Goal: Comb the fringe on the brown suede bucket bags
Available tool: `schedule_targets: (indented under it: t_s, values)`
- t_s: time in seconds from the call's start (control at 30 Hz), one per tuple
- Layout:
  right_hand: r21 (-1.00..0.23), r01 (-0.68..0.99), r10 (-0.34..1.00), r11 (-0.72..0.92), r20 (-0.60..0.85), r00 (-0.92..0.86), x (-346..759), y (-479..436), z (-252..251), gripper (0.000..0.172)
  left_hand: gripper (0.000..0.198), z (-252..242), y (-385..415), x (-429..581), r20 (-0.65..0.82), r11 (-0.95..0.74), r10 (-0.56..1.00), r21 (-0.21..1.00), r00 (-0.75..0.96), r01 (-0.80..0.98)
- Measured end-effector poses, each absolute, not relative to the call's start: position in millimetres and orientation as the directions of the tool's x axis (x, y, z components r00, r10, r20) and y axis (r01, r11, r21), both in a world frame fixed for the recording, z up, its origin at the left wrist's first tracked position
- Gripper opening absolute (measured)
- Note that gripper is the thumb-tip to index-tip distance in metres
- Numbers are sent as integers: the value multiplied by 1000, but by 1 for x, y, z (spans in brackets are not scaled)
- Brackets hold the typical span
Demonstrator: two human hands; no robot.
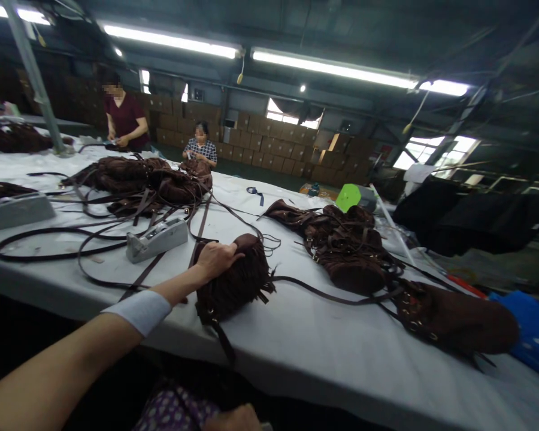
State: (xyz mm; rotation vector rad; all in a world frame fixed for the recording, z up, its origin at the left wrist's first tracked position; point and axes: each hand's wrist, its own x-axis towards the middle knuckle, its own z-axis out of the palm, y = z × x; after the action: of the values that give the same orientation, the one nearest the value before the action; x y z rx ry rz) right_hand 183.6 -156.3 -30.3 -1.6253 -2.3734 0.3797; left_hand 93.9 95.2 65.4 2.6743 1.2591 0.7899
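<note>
My left hand point(218, 260) is closed on a dark brown fringed bag point(236, 287), which lies near the front edge of the white-covered table point(305, 335). A white band point(140, 311) wraps the left forearm. From the bag a long brown strap runs right across the cloth. At the bottom edge of the view, low in front of my body, my right hand point(236, 418) shows only in part. Its fingers are mostly cut off, and a small light thing beside them is too little seen to name.
More brown bags lie piled at the left point(135, 179) and right point(345, 245). A grey tape dispenser point(157, 239) stands among loose straps; another dispenser point(18, 211) is farther left. Blue plastic point(527, 329) lies at the right end. Two people work behind the table, before stacked cartons point(269, 149).
</note>
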Motion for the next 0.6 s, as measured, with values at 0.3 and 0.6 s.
schedule_targets:
  t_s: [0.3, 0.6]
  values:
    - [-288, 909, 784, 301, 617, -64, 288, -143, 73, 20, 24, 85, 54, 84, 424, -890, 455, 195, 783, 412]
    - [163, 959, 915, 232, 297, -272, 251, -100, 64, 15, 17, 109, 29, 93, 348, -858, 488, 357, 800, 368]
